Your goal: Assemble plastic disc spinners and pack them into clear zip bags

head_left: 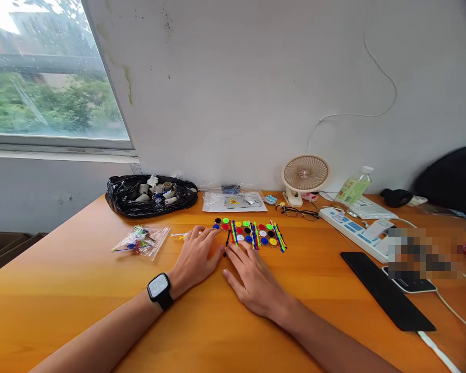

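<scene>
My left hand, with a watch on its wrist, lies low over the table with its fingers stretched forward. White and yellow plastic pieces show partly from behind its fingers. My right hand has its fingers extended and thumb apart. Its fingertips are at the lower end of a thin black plastic stick, and my left thumb tip is close by. Just beyond are rows of coloured round discs, with bundles of coloured sticks standing between the groups.
A zip bag of small coloured parts lies at left. Behind it sits a black plastic bag holding rolls. Along the back are a clear packet, glasses and a fan. A power strip and black phone lie right.
</scene>
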Tool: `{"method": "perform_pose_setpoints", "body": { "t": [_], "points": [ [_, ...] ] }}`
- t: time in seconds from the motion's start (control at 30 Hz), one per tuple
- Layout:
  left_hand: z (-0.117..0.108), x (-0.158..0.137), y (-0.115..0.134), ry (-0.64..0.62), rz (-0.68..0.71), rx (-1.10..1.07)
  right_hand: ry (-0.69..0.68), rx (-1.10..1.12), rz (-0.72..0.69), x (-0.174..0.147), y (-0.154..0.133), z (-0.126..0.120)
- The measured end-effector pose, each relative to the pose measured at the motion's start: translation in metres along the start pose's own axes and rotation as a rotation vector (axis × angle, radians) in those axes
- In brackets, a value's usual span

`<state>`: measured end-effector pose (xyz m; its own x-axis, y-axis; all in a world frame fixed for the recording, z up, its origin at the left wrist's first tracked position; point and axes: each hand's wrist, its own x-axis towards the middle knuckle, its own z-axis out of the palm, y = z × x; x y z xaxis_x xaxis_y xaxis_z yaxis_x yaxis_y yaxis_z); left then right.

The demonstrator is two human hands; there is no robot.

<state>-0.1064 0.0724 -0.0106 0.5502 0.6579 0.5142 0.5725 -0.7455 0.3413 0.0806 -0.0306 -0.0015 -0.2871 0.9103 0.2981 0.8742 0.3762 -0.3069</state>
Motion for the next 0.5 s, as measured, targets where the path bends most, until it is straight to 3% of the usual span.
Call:
{"method": "perform_pose_setpoints", "body": {
  "t": [0.3,0.5],
  "points": [
    [0.006,0.000,-0.011,-0.049,0.031,0.053,-0.041,0.058,-0.089,0.000,-0.001,-0.002],
    [-0.001,0.025,-0.030,-0.088,0.019,0.121,-0.014,0.104,-0.172,0.001,0.002,0.003]
  ]
}}
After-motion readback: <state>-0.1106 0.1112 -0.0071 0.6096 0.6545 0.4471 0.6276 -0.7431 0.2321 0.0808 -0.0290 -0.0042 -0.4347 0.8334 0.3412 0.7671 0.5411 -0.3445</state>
